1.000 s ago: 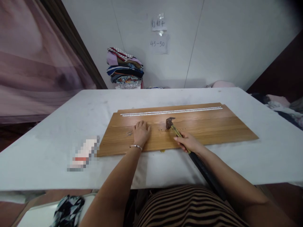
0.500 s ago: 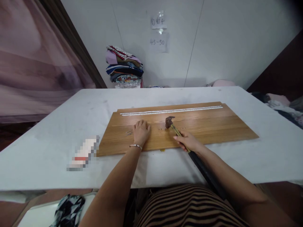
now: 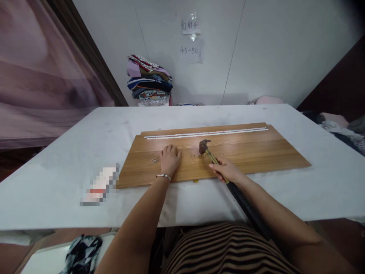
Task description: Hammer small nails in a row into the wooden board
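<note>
A wooden board lies on the white-covered table, with two white measuring strips along its far side. My left hand rests palm down on the board's left half, fingers slightly spread. Just left of it lie several loose nails. My right hand is wrapped round the yellow part of the handle of a hammer. The rusty claw head is at the middle of the board, beside a row of small dark marks. The black end of the handle runs back along my right forearm.
A blurred-out, pixelated object is on the table left of the board. Folded clothes are stacked behind the table's far edge. Two paper notes hang on the wall. Patterned cloth lies on a pale surface at the lower left.
</note>
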Tool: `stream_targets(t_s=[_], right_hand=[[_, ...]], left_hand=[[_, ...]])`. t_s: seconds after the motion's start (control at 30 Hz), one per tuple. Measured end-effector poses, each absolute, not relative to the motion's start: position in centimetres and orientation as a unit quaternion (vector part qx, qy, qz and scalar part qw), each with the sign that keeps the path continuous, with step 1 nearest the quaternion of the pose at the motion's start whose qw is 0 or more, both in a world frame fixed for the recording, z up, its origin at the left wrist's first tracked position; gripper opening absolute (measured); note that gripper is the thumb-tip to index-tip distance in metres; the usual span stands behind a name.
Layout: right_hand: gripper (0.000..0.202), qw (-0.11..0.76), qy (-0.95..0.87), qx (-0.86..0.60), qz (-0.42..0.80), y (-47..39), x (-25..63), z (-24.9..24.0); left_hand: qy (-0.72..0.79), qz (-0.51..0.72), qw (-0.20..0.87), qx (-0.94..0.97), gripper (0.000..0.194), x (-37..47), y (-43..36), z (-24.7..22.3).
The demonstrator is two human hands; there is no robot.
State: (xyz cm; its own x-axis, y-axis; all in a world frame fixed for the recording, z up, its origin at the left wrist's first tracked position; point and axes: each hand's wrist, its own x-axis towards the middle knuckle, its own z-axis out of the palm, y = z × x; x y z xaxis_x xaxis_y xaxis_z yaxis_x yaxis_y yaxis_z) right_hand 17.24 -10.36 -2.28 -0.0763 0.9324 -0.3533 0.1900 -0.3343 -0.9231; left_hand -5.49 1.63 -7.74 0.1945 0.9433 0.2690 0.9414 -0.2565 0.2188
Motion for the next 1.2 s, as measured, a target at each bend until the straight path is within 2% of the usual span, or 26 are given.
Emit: stream_targets(t_s=[1.2], right_hand=[[0.031,0.342,-0.46,-0.594,0.564,-10.32,16.88,-1.7]], left_hand=[[0.606,0.171,-0.002,0.777,0.028,-5.42,1.67,-7.7]])
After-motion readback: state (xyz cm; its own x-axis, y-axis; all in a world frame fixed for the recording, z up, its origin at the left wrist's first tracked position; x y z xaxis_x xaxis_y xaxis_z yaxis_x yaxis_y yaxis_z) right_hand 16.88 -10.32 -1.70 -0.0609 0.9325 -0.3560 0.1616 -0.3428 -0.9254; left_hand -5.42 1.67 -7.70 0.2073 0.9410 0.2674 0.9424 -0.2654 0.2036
